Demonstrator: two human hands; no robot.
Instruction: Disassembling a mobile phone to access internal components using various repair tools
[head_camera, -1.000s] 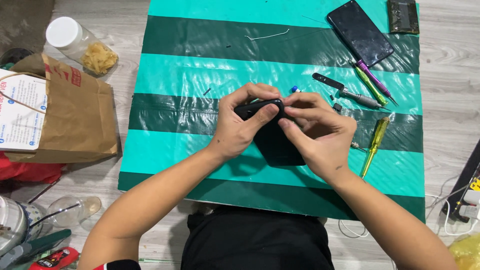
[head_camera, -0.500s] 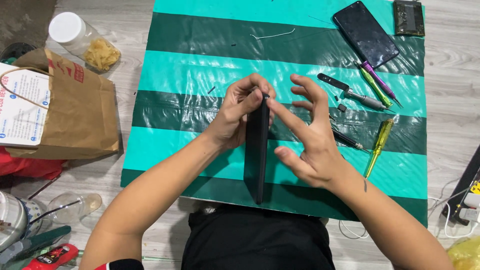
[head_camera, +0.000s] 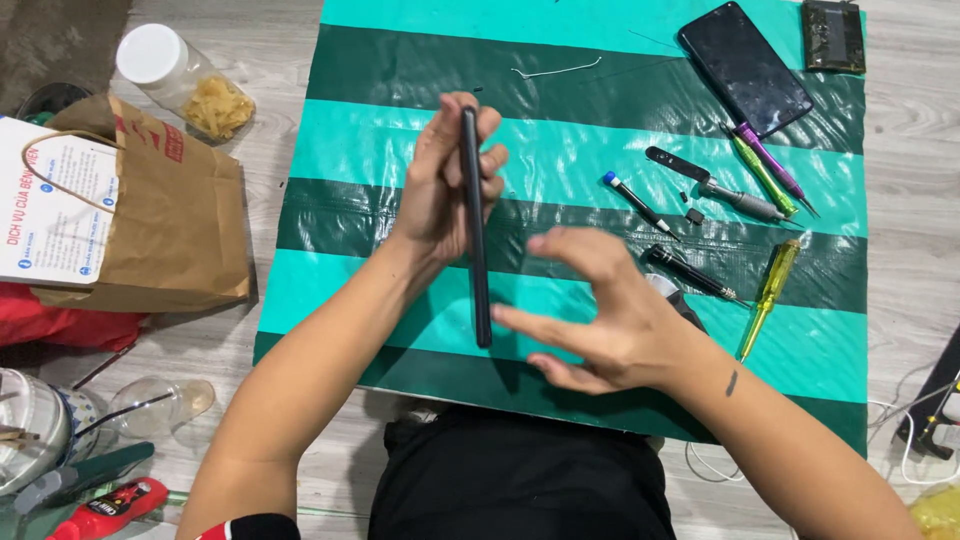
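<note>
My left hand (head_camera: 445, 185) grips a thin black slab-shaped phone (head_camera: 476, 225) edge-on.
My right hand (head_camera: 610, 315) hovers beside it, fingers spread, holding nothing, over the green striped plastic mat (head_camera: 400, 150).

- We see a black slim phone (head_camera: 474, 225), edge-on.
- We see a plastic mat (head_camera: 400, 150) striped in turquoise and dark green.
- We see a yellow-handled screwdriver (head_camera: 768, 290) and a purple-handled one (head_camera: 768, 165).
- We see a brown paper bag (head_camera: 165, 215) with red print.
- We see a clear jar with a white lid (head_camera: 150, 55).

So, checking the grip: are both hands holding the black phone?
No, only the left hand grips the black phone on edge; the right hand hovers open beside it.
</note>
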